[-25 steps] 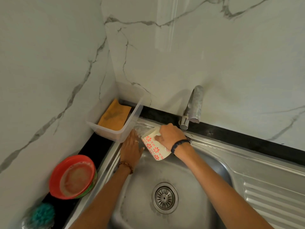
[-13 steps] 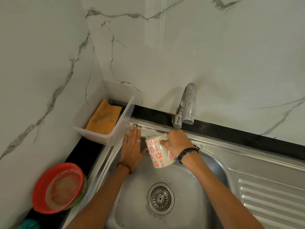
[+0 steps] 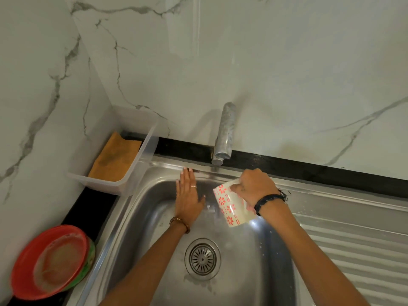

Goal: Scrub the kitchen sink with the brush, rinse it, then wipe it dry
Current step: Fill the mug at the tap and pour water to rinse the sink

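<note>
The steel sink [image 3: 141,213] fills the lower middle of the view, with its round drain strainer [image 3: 202,259] in the basin floor. My left hand [image 3: 188,196] lies flat, fingers straight, against the sink's back wall, fingertips at the rim. My right hand [image 3: 254,187] grips a white mug with red flowers [image 3: 230,206], tipped on its side over the basin below the tap [image 3: 224,135]. Water runs down the back wall between my hands. No brush is in view.
A clear plastic tub [image 3: 141,160] holding an orange cloth [image 3: 116,160] sits at the back left corner. Stacked red and green plates [image 3: 50,261] stand on the black counter at the left. The ribbed drainboard [image 3: 357,250] lies to the right.
Both hands have shifted right along the sink's back wall. The mug moved from left of the tap to under and right of it, still tipped. The view swung left, then back.
</note>
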The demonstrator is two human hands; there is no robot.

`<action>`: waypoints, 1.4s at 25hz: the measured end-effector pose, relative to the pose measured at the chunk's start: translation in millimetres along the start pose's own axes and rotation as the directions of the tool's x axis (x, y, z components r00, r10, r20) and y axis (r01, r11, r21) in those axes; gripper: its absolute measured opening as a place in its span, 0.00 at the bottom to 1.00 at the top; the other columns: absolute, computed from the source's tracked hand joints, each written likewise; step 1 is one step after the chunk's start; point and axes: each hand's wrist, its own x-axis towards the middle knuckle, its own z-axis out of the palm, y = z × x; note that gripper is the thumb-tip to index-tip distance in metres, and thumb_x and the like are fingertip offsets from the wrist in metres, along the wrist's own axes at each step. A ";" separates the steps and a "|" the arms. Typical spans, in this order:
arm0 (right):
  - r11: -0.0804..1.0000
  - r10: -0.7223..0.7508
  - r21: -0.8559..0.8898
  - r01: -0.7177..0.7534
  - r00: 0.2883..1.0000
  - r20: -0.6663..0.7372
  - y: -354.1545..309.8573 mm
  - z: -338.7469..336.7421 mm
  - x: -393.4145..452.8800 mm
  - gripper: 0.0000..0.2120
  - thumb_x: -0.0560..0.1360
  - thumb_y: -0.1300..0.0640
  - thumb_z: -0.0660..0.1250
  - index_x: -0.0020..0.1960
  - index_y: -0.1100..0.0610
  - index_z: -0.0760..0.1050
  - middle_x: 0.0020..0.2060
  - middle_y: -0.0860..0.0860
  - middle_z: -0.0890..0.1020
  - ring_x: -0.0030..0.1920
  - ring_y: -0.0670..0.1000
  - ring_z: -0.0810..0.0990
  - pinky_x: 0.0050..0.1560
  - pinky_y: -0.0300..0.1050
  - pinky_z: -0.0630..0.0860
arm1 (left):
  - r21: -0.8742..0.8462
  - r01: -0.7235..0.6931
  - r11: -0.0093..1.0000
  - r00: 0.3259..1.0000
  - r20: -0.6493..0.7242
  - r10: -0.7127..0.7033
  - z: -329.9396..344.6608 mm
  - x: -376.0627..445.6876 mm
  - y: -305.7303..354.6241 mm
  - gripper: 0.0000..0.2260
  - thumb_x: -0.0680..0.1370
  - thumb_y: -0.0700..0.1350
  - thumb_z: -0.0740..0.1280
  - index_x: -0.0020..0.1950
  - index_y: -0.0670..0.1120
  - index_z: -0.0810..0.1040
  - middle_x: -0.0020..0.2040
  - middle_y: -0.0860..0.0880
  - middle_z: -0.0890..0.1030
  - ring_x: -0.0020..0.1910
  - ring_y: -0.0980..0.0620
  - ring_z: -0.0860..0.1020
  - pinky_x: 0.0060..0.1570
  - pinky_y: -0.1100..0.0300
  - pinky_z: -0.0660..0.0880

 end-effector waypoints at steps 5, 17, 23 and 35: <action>0.991 0.132 -0.010 -0.133 0.990 -0.055 23.3 -13.8 9.5 0.12 0.77 0.53 0.62 0.48 0.62 0.77 0.46 0.58 0.81 0.48 0.58 0.81 0.47 0.47 0.77 | 0.023 -0.326 0.945 0.939 0.127 0.321 17.0 1.1 43.7 0.38 0.73 0.38 0.63 0.73 0.45 0.39 0.73 0.46 0.37 0.73 0.47 0.36 0.74 0.50 0.41; 0.933 0.236 0.264 -0.244 0.970 0.064 41.2 -8.2 -61.8 0.13 0.76 0.54 0.64 0.55 0.62 0.74 0.53 0.58 0.80 0.52 0.56 0.80 0.56 0.47 0.78 | -0.519 0.076 0.851 0.918 -0.296 -0.262 -61.4 18.0 71.3 0.13 0.78 0.53 0.62 0.55 0.44 0.71 0.53 0.47 0.74 0.47 0.51 0.74 0.42 0.61 0.71; 0.897 0.161 0.425 -0.116 0.984 -0.071 1.5 17.2 -59.9 0.17 0.77 0.52 0.63 0.59 0.64 0.75 0.55 0.57 0.81 0.54 0.54 0.80 0.53 0.41 0.75 | -0.570 0.269 0.777 0.961 0.099 -0.260 -102.3 63.4 85.6 0.19 0.72 0.47 0.71 0.56 0.36 0.74 0.51 0.41 0.78 0.49 0.44 0.78 0.49 0.52 0.78; 0.773 0.197 0.634 0.018 0.944 -0.266 -19.6 67.3 -77.2 0.18 0.77 0.50 0.63 0.45 0.66 0.80 0.42 0.59 0.85 0.42 0.55 0.84 0.40 0.43 0.80 | -0.664 0.637 0.392 0.771 0.544 -0.331 -104.1 83.1 55.3 0.08 0.77 0.40 0.66 0.38 0.41 0.74 0.29 0.49 0.81 0.26 0.54 0.80 0.49 0.58 0.79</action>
